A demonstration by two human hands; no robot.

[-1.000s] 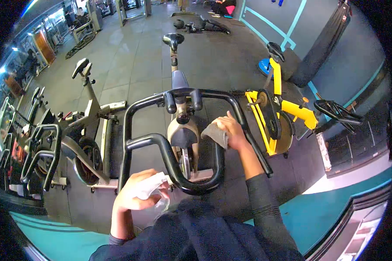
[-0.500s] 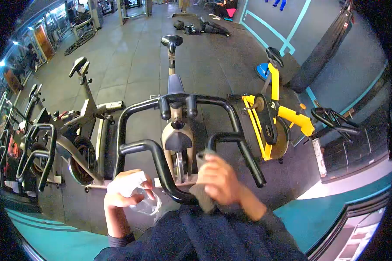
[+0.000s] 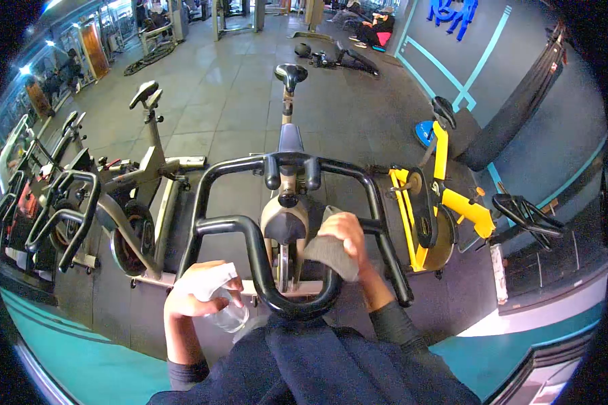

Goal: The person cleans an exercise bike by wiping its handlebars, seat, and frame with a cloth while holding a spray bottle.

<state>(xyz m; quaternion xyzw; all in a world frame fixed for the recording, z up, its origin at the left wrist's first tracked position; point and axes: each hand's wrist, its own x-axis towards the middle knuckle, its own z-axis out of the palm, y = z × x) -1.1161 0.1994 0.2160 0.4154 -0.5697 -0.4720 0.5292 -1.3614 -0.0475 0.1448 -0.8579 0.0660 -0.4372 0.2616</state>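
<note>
No word or number can be read for certain. A pale mark (image 3: 436, 190) on the black chain cover (image 3: 425, 219) of the yellow exercise bike (image 3: 469, 214) is too small to make out; blue shapes (image 3: 454, 18) high on the grey wall (image 3: 500, 74) are unreadable too.

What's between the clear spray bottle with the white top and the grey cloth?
The curved black tubular handlebar, with a greyish bike wheel lower down behind it; the head view shows this.

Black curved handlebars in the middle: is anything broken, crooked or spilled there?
Nothing stands out. The visible parts of the black curved handlebars look whole and even, with no spill showing; the right hand and its grey cloth hide one part.
</note>
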